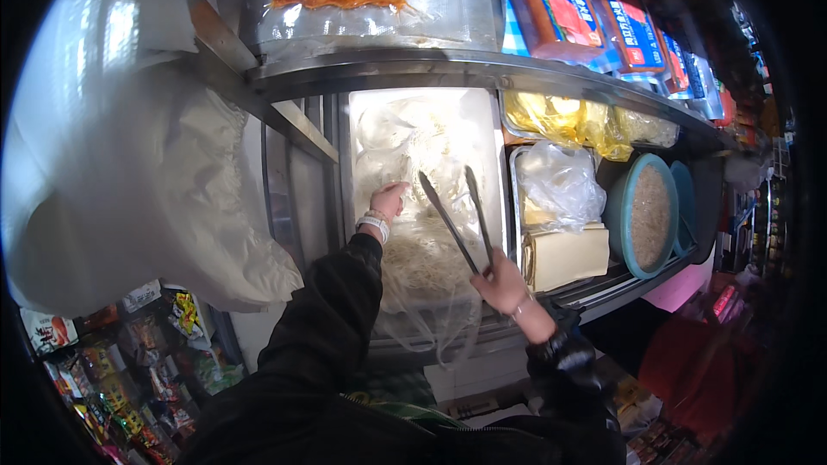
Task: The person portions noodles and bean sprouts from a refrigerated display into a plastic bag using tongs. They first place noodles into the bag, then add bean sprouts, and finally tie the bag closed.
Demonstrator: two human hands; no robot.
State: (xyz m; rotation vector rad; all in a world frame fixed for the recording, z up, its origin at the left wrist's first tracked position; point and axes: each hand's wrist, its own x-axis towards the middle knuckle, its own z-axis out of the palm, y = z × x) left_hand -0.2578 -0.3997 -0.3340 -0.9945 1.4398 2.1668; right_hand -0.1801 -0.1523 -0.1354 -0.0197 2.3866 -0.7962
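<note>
My right hand (502,286) grips a pair of metal tongs (454,228) near its handle end. The tongs' arms are spread, and their tips hang over a white tub (493,133). Inside the tub, thin pale noodle-like strands (422,263) lie in a clear plastic bag (448,314), whose loose edge drapes over the near side. My left hand (389,200), with a white band at the wrist, reaches in at the tub's left. Its fingers are curled by the bag and strands; what they hold, if anything, is hidden.
Right of the tub are folded cream-coloured sheets (564,258), a knotted clear bag (560,185), yellow bags (568,116) and a teal basin (636,224). A metal shelf edge (379,69) crosses above. Wrapped packs (560,9) sit higher. White sheeting (189,181) hangs left.
</note>
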